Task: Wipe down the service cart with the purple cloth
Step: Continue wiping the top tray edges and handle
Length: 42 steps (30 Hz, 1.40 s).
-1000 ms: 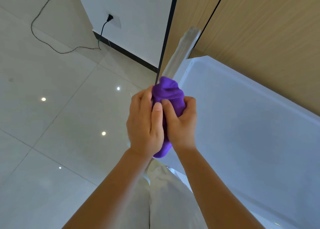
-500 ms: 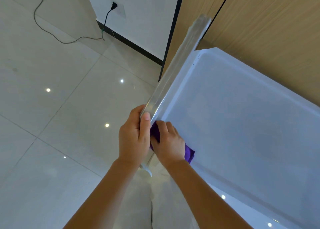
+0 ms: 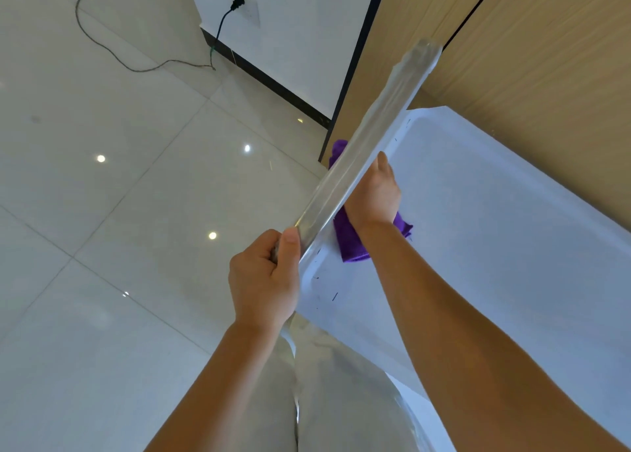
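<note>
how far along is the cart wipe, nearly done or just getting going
Early to midway, by the look of it. Done: nothing can be confirmed clean. In hand: the right hand works the purple cloth along the underside of the metal handle bar, while the left hand grips the bar's near end. Left: the white top tray still shows small dark marks near its rim.

Your right hand (image 3: 374,195) has slid the purple cloth (image 3: 351,243) farther up the cart rim, under the handle bar (image 3: 358,164), away from your left hand (image 3: 263,281).
</note>
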{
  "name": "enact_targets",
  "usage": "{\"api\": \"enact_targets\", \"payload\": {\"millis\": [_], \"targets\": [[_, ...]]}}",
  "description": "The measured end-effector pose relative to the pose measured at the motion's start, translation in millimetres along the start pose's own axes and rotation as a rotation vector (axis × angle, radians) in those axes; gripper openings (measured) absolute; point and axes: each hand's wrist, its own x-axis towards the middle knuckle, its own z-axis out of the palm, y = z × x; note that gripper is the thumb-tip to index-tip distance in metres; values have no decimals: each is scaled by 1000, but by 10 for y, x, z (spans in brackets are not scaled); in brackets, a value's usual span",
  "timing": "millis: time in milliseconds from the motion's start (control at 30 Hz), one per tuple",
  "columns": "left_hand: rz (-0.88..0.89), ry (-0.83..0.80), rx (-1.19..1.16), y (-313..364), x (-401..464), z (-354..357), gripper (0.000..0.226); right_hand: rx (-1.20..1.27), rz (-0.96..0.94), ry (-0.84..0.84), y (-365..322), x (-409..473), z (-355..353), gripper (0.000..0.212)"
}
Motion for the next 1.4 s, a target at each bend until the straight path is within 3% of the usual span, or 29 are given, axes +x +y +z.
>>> {"api": "enact_targets", "payload": {"millis": [167, 367, 567, 767, 1000, 1233, 1333, 1400], "targets": [[32, 6, -9, -40, 31, 18, 41, 95, -98, 52, -51, -403, 122, 32], [94, -2, 0, -63, 21, -20, 38, 132, -204, -77, -61, -1244, 190, 29], [47, -12, 16, -62, -21, -42, 53, 40, -407, -87, 131, -1036, 122, 33], [5, -27, 1, -2, 51, -24, 65, 58, -339, -25, 264, -583, 80, 35], [-92, -23, -74, 38, 91, 16, 60, 21, -260, 9, 482, 108, -50, 42], [-79, -28, -89, 23, 77, 6, 59, -82, 9, 5, 747, 910, -274, 43], [-38, -10, -80, 27, 106, 9, 59, -54, 196, 41, 577, 904, -171, 44], [-26, -11, -86, 4, 113, 11, 61, -58, 214, 57, 422, 727, -54, 46]]}}
